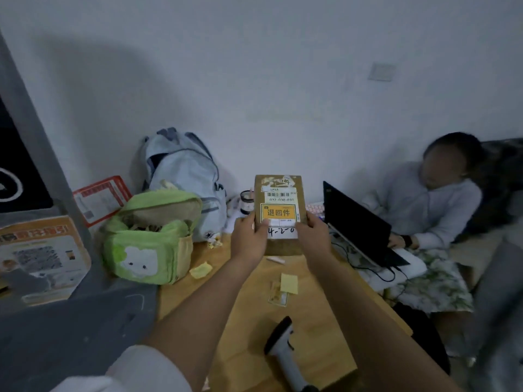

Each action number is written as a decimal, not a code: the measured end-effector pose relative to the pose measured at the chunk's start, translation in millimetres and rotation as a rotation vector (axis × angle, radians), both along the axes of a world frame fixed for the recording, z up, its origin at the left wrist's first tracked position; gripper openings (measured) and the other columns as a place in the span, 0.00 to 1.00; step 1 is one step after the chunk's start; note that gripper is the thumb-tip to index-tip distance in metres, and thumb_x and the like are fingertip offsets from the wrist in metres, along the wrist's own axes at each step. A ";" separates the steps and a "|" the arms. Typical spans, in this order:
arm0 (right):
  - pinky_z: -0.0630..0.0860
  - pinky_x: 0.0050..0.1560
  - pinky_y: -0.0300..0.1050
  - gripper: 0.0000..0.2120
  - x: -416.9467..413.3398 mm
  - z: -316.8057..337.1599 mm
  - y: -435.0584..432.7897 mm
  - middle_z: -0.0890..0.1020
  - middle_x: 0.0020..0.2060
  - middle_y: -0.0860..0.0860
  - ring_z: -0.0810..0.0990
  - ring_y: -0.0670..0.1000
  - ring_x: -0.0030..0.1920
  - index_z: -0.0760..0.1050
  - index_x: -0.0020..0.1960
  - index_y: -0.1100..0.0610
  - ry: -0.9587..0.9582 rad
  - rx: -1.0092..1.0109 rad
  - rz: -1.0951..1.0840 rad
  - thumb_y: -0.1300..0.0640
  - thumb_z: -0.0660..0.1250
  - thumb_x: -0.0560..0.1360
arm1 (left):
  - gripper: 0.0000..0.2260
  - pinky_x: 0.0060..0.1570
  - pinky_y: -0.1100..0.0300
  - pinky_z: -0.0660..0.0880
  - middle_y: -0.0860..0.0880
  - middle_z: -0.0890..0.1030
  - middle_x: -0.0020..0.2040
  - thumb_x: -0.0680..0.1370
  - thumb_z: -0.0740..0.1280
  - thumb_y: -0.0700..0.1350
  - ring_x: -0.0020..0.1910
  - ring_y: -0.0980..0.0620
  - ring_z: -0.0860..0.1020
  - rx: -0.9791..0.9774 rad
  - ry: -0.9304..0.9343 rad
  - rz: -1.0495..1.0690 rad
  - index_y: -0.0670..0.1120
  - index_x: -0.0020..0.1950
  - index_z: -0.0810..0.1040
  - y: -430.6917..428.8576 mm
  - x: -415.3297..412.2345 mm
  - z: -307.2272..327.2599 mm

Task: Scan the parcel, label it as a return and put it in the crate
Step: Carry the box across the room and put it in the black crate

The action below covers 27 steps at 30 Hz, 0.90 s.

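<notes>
A brown cardboard parcel (pixel 279 190) is held up above the wooden table (pixel 311 321), its labelled face towards me. It carries a white barcode label, a yellow return sticker (pixel 279 213) and a white slip with handwriting. My left hand (pixel 249 239) grips its lower left edge, thumb on the sticker. My right hand (pixel 314 236) grips the lower right edge. A handheld barcode scanner (pixel 283 349) lies on the table near me. No crate is in view.
A green bag (pixel 150 239) and a pale blue backpack (pixel 184 171) stand at the table's left. Yellow paper scraps (pixel 289 282) lie mid-table. A person (pixel 430 199) sits at the right with an open laptop (pixel 356 222). Grey shelving (pixel 34 154) stands at the left.
</notes>
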State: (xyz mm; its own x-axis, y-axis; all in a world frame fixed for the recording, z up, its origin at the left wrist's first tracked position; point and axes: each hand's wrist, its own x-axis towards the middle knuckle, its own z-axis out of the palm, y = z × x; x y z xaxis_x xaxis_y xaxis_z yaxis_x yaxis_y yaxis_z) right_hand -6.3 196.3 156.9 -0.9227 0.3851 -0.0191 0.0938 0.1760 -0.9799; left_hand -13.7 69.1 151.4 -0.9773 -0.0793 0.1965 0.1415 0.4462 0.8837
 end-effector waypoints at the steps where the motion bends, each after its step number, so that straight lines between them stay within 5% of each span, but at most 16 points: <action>1: 0.78 0.43 0.47 0.16 6.3 7.8 7.1 0.83 0.42 0.44 0.82 0.50 0.44 0.78 0.58 0.50 0.022 -0.006 -0.031 0.62 0.60 0.75 | 0.15 0.57 0.54 0.73 0.48 0.74 0.58 0.79 0.60 0.51 0.53 0.47 0.74 -0.008 0.019 -0.044 0.52 0.65 0.74 5.7 -2.2 6.0; 4: 0.76 0.38 0.42 0.15 32.8 30.3 29.2 0.84 0.47 0.48 0.82 0.48 0.44 0.79 0.58 0.51 0.093 0.031 -0.116 0.60 0.61 0.75 | 0.14 0.57 0.50 0.76 0.47 0.76 0.60 0.78 0.61 0.52 0.54 0.48 0.77 -0.014 0.077 -0.204 0.55 0.62 0.75 26.7 1.8 26.1; 9: 0.77 0.41 0.39 0.13 93.2 59.7 69.9 0.82 0.43 0.44 0.79 0.45 0.42 0.77 0.56 0.49 0.191 0.124 -0.316 0.60 0.61 0.76 | 0.16 0.49 0.58 0.70 0.49 0.74 0.56 0.78 0.61 0.50 0.50 0.52 0.72 -0.027 0.206 -0.374 0.51 0.65 0.74 70.9 36.3 59.5; 15: 0.81 0.52 0.55 0.22 176.3 82.7 111.8 0.83 0.52 0.46 0.82 0.50 0.49 0.73 0.66 0.47 0.222 0.171 -0.537 0.54 0.62 0.72 | 0.15 0.49 0.60 0.69 0.49 0.71 0.54 0.79 0.61 0.47 0.47 0.53 0.71 -0.016 0.290 -0.568 0.50 0.65 0.73 128.7 97.8 84.8; 17: 0.81 0.52 0.52 0.20 203.7 87.7 124.8 0.83 0.50 0.44 0.82 0.48 0.49 0.74 0.65 0.49 0.243 0.147 -0.601 0.55 0.62 0.73 | 0.16 0.50 0.58 0.72 0.50 0.69 0.52 0.79 0.61 0.47 0.48 0.51 0.73 0.002 0.314 -0.634 0.49 0.66 0.73 145.7 118.2 91.0; 21: 0.76 0.36 0.32 0.16 256.5 97.6 147.9 0.81 0.44 0.43 0.80 0.41 0.42 0.75 0.63 0.52 0.287 0.152 -0.718 0.62 0.61 0.77 | 0.15 0.53 0.51 0.77 0.47 0.73 0.56 0.78 0.61 0.47 0.49 0.46 0.76 0.031 0.323 -0.776 0.50 0.65 0.73 183.0 155.7 99.7; 27: 0.81 0.52 0.52 0.17 321.0 95.2 182.6 0.82 0.45 0.43 0.82 0.50 0.48 0.75 0.63 0.49 0.258 0.139 -0.861 0.61 0.62 0.77 | 0.15 0.52 0.53 0.75 0.47 0.72 0.59 0.78 0.61 0.49 0.50 0.48 0.75 0.043 0.274 -0.914 0.50 0.64 0.72 235.3 207.4 94.7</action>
State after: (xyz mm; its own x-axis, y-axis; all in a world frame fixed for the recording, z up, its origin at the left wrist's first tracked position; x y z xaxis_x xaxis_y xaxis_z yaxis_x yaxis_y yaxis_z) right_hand 314.7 378.9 252.1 -0.2838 0.9267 0.2463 0.0285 0.2650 -0.9638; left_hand 193.7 304.4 246.0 -0.5856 0.6794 0.4422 0.6235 0.0288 0.7813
